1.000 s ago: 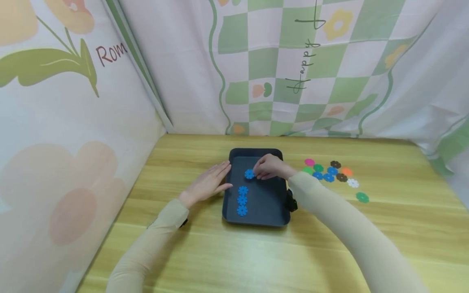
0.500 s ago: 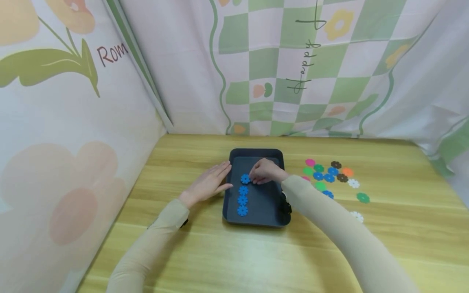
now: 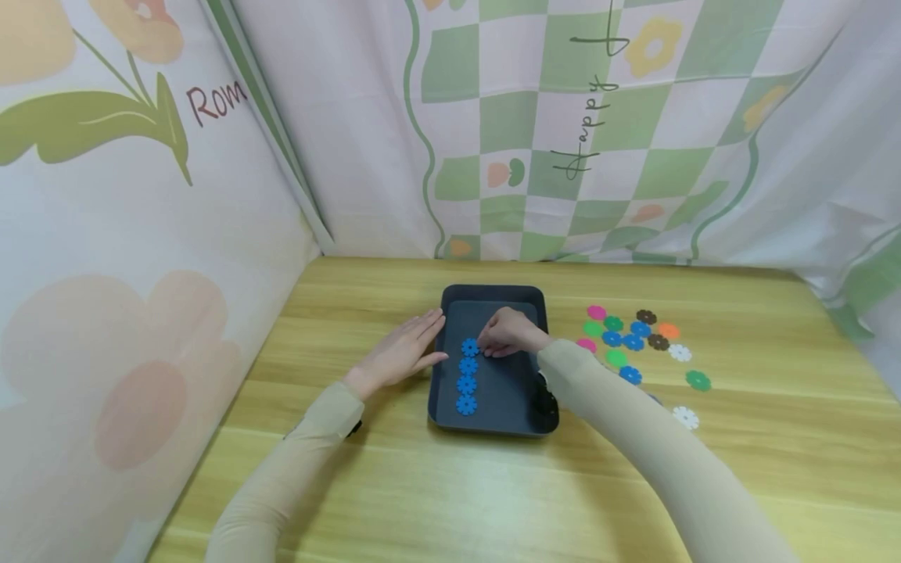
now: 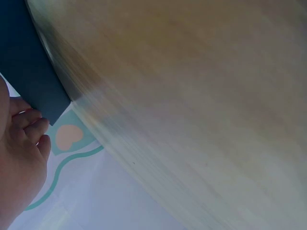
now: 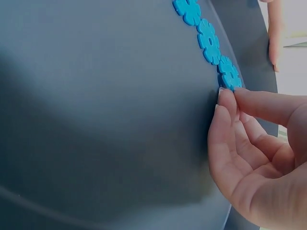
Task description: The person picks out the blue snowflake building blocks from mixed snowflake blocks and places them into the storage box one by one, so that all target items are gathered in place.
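Observation:
A dark grey tray (image 3: pixel 510 391) holds a column of blue flower-shaped discs along its left side. My right hand (image 3: pixel 510 332) reaches into the tray, thumb and fingertips pinching the edge of the farthest blue disc (image 3: pixel 470 347), which also shows in the right wrist view as a notched blue disc (image 5: pixel 230 72). That disc lies close against the column's other blue discs (image 3: pixel 468 366). My left hand (image 3: pixel 401 350) rests at the tray's left rim, fingers stretched along it and thumb by the edge. The left wrist view shows the left hand (image 4: pixel 24 143) touching the tray wall (image 4: pixel 36 62).
Loose discs lie on the wooden table right of the tray: blue (image 3: pixel 629 375), white (image 3: pixel 685 417), green (image 3: pixel 698 381), brown (image 3: pixel 658 342), orange (image 3: pixel 668 331) and pink (image 3: pixel 597 312). My right forearm passes over some. A patterned curtain (image 3: pixel 549 156) hangs behind.
My right hand has brought the blue disc left and nearer, down to the end of the column. More loose discs show beside the forearm. My left hand has stayed in place.

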The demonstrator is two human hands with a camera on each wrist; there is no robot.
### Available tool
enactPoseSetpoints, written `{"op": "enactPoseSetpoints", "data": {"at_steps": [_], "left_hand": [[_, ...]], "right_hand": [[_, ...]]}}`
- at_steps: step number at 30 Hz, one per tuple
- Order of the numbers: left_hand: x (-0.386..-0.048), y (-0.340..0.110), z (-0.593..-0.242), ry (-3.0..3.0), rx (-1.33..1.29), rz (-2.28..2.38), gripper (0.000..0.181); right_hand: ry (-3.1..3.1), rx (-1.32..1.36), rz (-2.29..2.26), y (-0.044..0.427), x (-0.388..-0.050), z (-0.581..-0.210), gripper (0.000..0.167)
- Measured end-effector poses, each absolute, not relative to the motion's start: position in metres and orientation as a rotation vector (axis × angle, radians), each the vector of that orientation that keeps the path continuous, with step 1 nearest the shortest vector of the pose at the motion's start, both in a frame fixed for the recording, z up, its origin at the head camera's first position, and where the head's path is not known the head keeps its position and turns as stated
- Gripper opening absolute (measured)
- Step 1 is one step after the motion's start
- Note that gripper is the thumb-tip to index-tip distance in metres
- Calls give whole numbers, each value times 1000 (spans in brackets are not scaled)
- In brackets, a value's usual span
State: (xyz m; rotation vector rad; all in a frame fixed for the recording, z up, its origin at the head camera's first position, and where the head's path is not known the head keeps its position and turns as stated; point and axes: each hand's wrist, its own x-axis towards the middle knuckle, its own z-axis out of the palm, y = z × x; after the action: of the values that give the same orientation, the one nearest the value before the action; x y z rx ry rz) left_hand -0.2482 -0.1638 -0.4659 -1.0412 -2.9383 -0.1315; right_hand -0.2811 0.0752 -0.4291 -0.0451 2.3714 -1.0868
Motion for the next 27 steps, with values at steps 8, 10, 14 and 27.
{"op": "enactPoseSetpoints", "data": {"at_steps": [8,10,14,27], "left_hand": [[-248,-162,-466,-2944,-1050,-138,72],[-248,-162,-466,-2946,-1053,-143,72],[-248,-161,-466,-2944,-1059,-159,71],[-247,-164,-467,-2926,-1050,-161,72]], "right_hand": [[2375,-51,-1102,81,-280,-428,17],[2371,-71,-1105,84,-280,-426,18],[2364,-119,-1124,92,-279,-422,21],[2340,-269,-1135,129,-274,-392,29]]}}
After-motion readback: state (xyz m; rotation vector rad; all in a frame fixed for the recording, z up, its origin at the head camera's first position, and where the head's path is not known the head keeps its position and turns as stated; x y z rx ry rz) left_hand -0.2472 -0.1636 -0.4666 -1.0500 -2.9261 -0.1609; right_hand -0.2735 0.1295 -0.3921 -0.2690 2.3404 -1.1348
